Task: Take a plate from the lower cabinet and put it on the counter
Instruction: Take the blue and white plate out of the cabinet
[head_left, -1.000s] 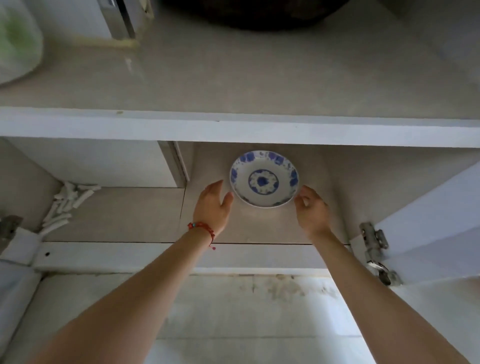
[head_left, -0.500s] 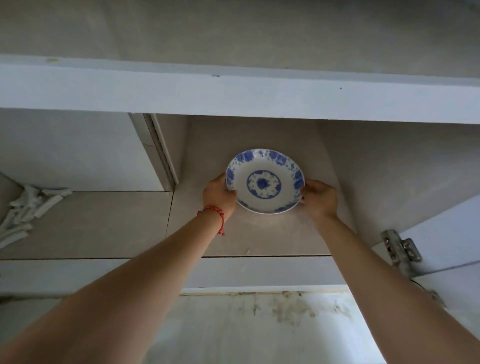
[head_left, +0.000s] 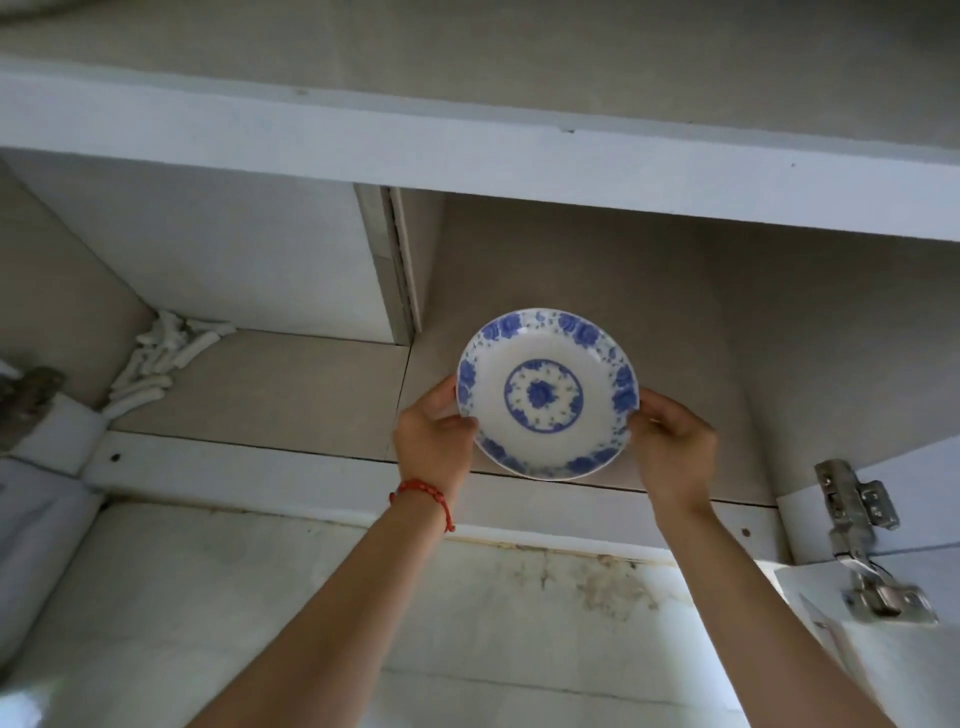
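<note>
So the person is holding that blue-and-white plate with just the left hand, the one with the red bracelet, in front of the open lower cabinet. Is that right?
Not quite. The head view shows both hands on the plate: the left hand, with the red bracelet, grips its left rim, and the right hand grips its right rim. The rest is right: it is held in front of the open lower cabinet.

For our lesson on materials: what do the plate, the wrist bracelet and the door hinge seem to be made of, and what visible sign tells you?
Plate: probably glazed ceramic or porcelain; smooth white surface with printed blue flowers, though melamine could look alike.
Bracelet: seemingly red cord or small beads; knotted, matte strand around the left wrist.
Hinge: metal, likely plated steel; silvery grey sheen and screws.
</note>
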